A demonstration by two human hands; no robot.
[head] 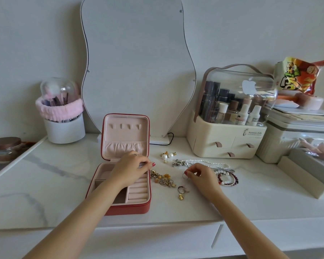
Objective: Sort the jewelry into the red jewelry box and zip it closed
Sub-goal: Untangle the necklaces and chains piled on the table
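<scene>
- Counter: white marble-look top carrying everything; box left of centre, loose jewelry spread just to its right.
- Red jewelry box: unzipped, lid upright at the back with pink lining, hooks and a gathered pocket; base tray open toward the camera, ring rolls along its right side, plain compartments on its left. Tray looks mostly unfilled, so sorting judged early.
- Left hand: over the far right corner of the tray, fingers curled, tips pinching something thin and pale; too small to name.
- Right hand: on the counter right of the box, fingers curled, thumb and forefinger pinching a small ring.
- Bracelets and bead strands: just beyond the right hand, long axis running left to right, touching each other.
- Charm pile: gold-toned tangle just beside the box's right wall, between the two hands.
- Pearl earrings: farther back, near the lid's right edge.
- Small rings: nearer the camera, below the right hand.
- Key relation: ring rolls lie left of the right hand, across the charm pile; short leftward carry likely, right hand nearer the ring, left hand nearer the tray.
- Risk, judged: brushing the charm pile on the way across.
</scene>
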